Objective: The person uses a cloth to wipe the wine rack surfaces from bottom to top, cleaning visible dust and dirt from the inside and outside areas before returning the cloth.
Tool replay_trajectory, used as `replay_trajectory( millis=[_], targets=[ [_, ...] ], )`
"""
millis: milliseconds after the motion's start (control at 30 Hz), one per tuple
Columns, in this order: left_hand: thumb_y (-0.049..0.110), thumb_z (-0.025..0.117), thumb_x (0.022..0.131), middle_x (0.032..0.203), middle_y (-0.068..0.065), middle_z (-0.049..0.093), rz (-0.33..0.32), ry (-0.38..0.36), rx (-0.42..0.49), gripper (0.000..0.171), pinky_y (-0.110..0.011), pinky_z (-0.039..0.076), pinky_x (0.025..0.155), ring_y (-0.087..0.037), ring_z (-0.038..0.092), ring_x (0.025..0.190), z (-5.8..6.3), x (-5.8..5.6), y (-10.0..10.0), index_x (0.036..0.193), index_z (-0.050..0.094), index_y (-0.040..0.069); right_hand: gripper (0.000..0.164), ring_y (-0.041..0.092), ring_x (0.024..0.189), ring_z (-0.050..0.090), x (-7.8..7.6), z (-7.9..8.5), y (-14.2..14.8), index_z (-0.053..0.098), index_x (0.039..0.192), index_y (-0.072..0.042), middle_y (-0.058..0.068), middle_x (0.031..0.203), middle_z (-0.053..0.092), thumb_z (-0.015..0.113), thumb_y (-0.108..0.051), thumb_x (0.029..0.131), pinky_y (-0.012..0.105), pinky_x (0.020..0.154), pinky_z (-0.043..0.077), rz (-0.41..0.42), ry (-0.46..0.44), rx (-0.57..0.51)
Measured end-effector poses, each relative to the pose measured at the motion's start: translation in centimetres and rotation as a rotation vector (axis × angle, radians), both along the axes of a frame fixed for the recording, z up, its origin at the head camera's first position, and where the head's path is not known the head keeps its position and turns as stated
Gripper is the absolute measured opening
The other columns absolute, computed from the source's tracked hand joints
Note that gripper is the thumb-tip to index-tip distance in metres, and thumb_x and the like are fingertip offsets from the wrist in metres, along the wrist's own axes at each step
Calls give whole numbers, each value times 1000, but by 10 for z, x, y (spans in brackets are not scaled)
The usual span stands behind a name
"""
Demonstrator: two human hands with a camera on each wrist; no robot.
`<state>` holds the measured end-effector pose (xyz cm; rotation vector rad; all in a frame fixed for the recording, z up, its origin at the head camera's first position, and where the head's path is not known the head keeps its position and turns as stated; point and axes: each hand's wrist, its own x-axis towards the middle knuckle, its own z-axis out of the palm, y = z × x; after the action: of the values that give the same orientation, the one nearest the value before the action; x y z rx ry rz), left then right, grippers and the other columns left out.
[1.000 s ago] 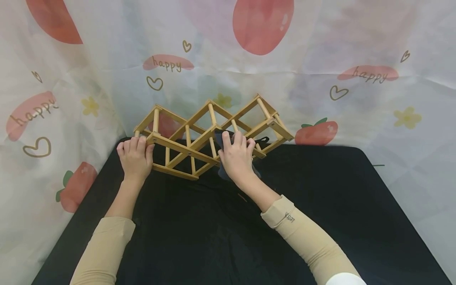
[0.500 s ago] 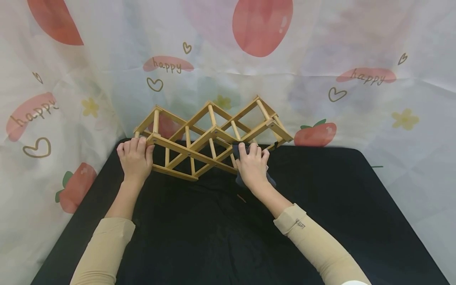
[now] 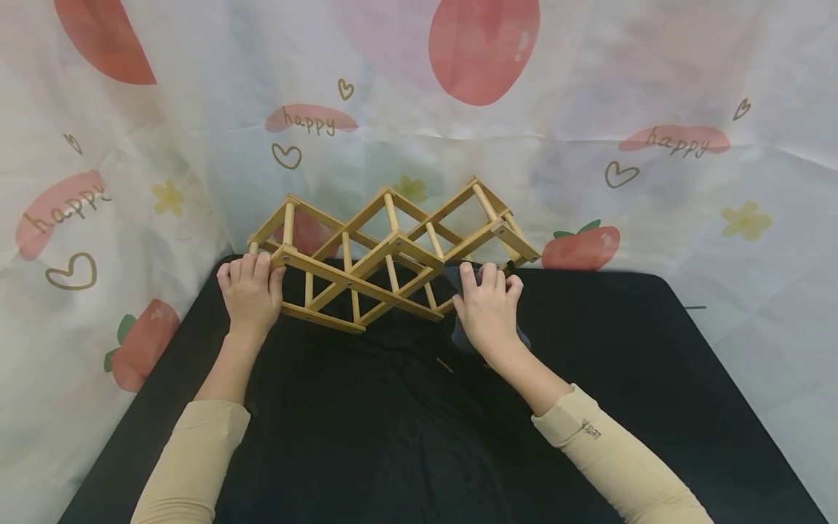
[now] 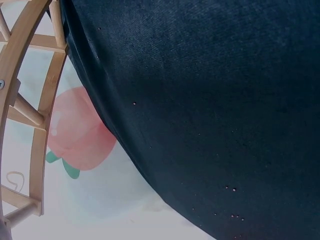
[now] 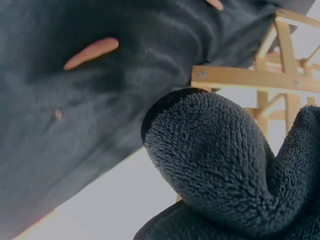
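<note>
A light wooden lattice rack, made of crossed slats and round rods, stands at the back of the black-covered table. My left hand grips its left end, with the fingers over the top corner. Toward the rack's right part, my right hand holds a dark blue-grey fleecy cloth against the lower slats. That cloth fills much of the right wrist view, bunched beside the rack; the right fingertips are out of sight there. Only slats of the rack appear in the left wrist view, without the hand.
A black cloth covers the table. Behind and at the sides hangs a pale curtain printed with fruit and hearts. A small brownish sliver lies in front of the rack; the right wrist view shows an orange elongated piece on the black cloth.
My right hand has slid rightward along the rack with the cloth, uncovering slats near the middle. My left hand and the rack have stayed in place.
</note>
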<state>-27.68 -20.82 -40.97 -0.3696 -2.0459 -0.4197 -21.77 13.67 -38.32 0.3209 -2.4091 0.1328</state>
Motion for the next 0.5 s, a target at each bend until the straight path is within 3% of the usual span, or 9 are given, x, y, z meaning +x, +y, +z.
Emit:
replay_trajectory(
  millis=[267, 500],
  targets=[
    [39, 35, 97, 87, -18, 42, -5, -6, -2, 39, -53, 24, 81, -38, 39, 83, -1, -1, 0, 96, 43, 2, 47, 34, 76, 40, 33, 11, 34, 41, 110, -5, 20, 91, 41, 73, -14, 76, 53, 75, 23, 10, -4, 27],
    [41, 33, 97, 87, -18, 43, 1, -12, -1, 41, -52, 24, 82, -38, 39, 83, 0, 0, 0, 97, 43, 1, 47, 36, 75, 39, 53, 3, 76, 41, 110, -3, 22, 90, 40, 72, -10, 75, 54, 73, 21, -69, -65, 23]
  ],
)
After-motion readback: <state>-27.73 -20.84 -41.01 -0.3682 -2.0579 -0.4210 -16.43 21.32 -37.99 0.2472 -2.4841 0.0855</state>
